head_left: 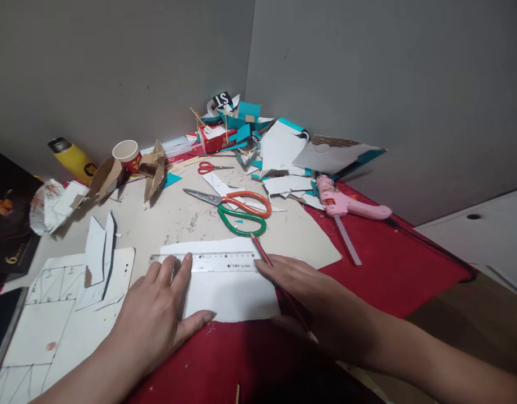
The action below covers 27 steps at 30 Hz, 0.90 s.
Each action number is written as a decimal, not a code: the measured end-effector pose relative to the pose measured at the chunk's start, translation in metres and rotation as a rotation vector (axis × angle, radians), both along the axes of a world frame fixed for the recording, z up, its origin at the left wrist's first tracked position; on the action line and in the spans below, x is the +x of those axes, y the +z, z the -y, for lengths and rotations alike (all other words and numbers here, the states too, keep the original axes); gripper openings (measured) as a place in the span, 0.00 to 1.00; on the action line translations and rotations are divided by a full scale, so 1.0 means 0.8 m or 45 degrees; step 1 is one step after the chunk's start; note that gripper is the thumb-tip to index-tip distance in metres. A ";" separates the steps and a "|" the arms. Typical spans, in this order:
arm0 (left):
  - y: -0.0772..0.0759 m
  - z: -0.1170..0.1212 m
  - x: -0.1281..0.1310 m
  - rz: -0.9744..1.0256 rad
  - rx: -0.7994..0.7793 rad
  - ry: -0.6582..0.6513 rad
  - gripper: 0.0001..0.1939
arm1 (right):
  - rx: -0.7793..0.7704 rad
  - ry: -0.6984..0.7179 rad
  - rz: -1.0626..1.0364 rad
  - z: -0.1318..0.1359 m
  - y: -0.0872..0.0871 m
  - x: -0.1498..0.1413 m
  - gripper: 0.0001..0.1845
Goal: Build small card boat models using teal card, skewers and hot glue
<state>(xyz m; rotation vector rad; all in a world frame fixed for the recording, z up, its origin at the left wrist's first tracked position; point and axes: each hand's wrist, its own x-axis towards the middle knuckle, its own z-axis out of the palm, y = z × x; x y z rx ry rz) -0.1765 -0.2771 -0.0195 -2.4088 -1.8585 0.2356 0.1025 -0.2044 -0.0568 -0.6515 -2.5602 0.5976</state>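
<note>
A clear plastic ruler (216, 263) lies across a white piece of paper or card (233, 294) near the table's front. My left hand (157, 303) rests with fingers apart on the ruler's left part, its thumb on the sheet's lower edge. In my right hand (309, 286) is a red and dark pencil (261, 248), its tip pointing up and away. The right fingertips touch the ruler's right end. Just beyond the sheet lie large scissors (241, 207) with one orange and one green handle, blades apart from the ruler.
A pink glue gun (346, 205) with a stick protruding lies right on the red cover (380, 269). Cardboard scraps (287, 148), small red scissors (207, 167), a paper cup (127, 154) and a yellow bottle (75, 160) stand or lie behind. A sheet with drawn lines (40, 331) is left.
</note>
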 end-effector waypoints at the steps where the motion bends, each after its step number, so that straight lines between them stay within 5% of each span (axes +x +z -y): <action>1: -0.002 0.000 -0.001 -0.001 0.028 -0.036 0.40 | -0.011 -0.005 -0.013 -0.001 -0.003 0.003 0.36; 10: -0.026 0.004 -0.007 0.031 0.173 -0.200 0.44 | -0.022 -0.135 -0.040 0.003 -0.024 0.027 0.32; 20: -0.033 -0.001 0.001 0.045 0.283 -0.324 0.45 | -0.013 -0.100 -0.044 -0.018 0.014 0.017 0.29; 27: -0.046 -0.011 -0.001 0.094 0.293 -0.423 0.43 | 0.126 -0.012 -0.001 -0.039 0.016 -0.004 0.27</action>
